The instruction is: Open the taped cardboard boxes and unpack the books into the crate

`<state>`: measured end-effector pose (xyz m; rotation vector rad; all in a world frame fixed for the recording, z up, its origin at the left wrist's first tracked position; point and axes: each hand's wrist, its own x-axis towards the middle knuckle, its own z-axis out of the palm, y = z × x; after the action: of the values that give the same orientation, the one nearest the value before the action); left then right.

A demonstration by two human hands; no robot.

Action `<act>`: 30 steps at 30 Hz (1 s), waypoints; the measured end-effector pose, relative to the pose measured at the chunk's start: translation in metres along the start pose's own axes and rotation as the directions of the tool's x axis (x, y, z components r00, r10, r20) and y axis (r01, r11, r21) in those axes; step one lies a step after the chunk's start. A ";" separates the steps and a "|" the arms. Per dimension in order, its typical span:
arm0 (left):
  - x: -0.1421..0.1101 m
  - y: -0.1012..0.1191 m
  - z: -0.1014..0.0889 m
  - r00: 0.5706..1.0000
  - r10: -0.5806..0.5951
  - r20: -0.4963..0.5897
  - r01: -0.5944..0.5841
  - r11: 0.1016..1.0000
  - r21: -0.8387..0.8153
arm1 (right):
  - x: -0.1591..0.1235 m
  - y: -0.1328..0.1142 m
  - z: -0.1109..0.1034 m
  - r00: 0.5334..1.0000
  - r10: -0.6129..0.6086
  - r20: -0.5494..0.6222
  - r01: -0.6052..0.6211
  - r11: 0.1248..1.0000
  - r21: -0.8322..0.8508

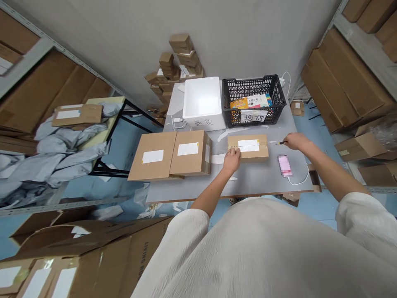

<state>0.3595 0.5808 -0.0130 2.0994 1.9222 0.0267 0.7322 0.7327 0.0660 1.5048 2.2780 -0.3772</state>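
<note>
My left hand is at the near left corner of a small cardboard box, its fingers curled on the top and holding it. The box lies flat, with a white label on top and clear tape along it. To the right of the box, my right hand is closed around a small tool with a yellow and black handle. Its thin tip points left at the box, a short gap away. The exact kind of tool is too small to tell. A phone with a pink screen lies below my right hand, plugged into a white cable.
Two larger labelled boxes stand at the table's left. Behind are a white foam bin and a black crate containing books. Grey parcels cover a side table. Shelves with cartons flank the table.
</note>
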 end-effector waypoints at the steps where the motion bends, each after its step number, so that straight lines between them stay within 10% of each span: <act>1: 0.001 0.001 -0.001 1.000 -0.006 0.005 0.006 1.000 0.005 | -0.004 0.007 0.001 1.000 0.025 0.011 -0.025 0.999 0.028; 16: 0.068 0.051 -0.008 0.971 0.207 0.123 -0.208 0.978 -0.011 | -0.048 0.004 0.043 0.997 0.006 -0.072 0.027 0.890 0.454; 30: 0.076 0.054 0.007 0.977 0.179 0.112 -0.179 0.984 -0.006 | -0.018 0.006 0.056 0.995 0.012 -0.097 0.046 0.817 0.575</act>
<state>0.4217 0.6499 -0.0209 2.2203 1.6667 -0.0557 0.7536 0.6962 0.0241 1.8055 2.3727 -1.1114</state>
